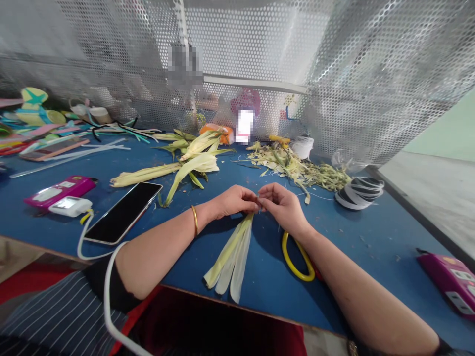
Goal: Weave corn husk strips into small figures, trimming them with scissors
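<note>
A fan of pale corn husk strips (pixel 230 262) hangs down toward the table's front edge, its narrow top pinched by my left hand (pixel 237 201). My right hand (pixel 282 205) is closed at the same spot, fingertips almost touching the left ones, on what looks like thin white thread. A thin strand stretches from near that hand toward a spool of white thread (pixel 359 192). Beneath my right wrist lie scissors with a yellow handle loop (pixel 297 257), their blades hidden. Behind my left hand rests a pile of whole corn husks (pixel 195 165).
Husk scraps (pixel 297 168) are heaped at the back. A black phone (pixel 124 212), a magenta power strip (pixel 61 190) and a white cable (pixel 107 291) are at left; another magenta strip (pixel 451 282) sits far right. A perforated metal panel (pixel 245 49) stands behind the blue table (pixel 371 257).
</note>
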Motion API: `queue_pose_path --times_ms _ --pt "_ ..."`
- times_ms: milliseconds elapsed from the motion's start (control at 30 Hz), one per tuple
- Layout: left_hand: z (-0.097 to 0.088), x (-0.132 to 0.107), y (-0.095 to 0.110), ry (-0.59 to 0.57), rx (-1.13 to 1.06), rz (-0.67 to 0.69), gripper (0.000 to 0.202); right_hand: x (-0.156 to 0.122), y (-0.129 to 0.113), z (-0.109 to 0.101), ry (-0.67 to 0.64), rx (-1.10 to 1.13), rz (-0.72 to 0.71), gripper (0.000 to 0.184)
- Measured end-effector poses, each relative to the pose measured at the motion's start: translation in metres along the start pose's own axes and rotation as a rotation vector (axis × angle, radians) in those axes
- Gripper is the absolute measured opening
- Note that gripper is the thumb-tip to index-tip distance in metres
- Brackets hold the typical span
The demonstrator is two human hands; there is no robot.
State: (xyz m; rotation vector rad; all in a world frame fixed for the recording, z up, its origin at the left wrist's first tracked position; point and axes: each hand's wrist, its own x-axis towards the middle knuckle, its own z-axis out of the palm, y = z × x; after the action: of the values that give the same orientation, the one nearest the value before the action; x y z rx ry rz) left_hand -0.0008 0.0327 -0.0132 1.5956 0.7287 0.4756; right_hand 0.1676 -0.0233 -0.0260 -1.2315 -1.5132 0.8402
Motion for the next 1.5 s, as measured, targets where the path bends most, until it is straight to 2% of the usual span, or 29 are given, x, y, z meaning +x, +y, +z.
queue_pose_path --times_ms 167,267,367,567,633,867,1067,1200,1367,1500 --pt "0.002 0.001 -0.003 0.036 -0.044 0.028 0.025 0.003 0.001 -0.006 0.083 -0.090 0.081 0.019" --pt "0.000 0.003 -0.006 0.043 -0.077 0.051 0.030 0.003 -0.002 -0.010 -0.016 -0.100 0.189 0.020" --pt "-0.002 0.005 -0.010 0.059 -0.110 0.053 0.030 0.003 -0.006 -0.010 -0.117 -0.056 0.218 0.021" --pt "-0.002 0.004 -0.010 0.063 -0.124 0.036 0.029 0.003 -0.001 -0.006 -0.106 -0.139 0.145 0.012" --pt "-0.001 0.003 -0.007 0.078 -0.137 0.024 0.028 0.003 0.002 -0.007 -0.090 -0.196 0.124 0.015" --pt "0.003 0.003 -0.002 0.223 -0.179 -0.042 0.029 0.003 -0.001 -0.011 -0.033 -0.265 0.101 0.017" --pt "0.002 0.001 0.001 0.204 -0.161 -0.026 0.021 0.000 -0.009 -0.010 -0.118 -0.319 0.014 0.018" --pt "0.001 0.001 0.001 0.203 -0.125 -0.024 0.017 0.000 -0.009 -0.010 -0.154 -0.281 0.021 0.020" --pt "-0.001 0.003 0.001 0.186 0.046 0.088 0.012 0.004 -0.002 -0.008 -0.016 -0.064 0.116 0.011" --pt "-0.004 0.002 0.000 0.180 0.265 0.249 0.010 0.005 0.002 -0.003 -0.083 0.027 0.151 0.015"
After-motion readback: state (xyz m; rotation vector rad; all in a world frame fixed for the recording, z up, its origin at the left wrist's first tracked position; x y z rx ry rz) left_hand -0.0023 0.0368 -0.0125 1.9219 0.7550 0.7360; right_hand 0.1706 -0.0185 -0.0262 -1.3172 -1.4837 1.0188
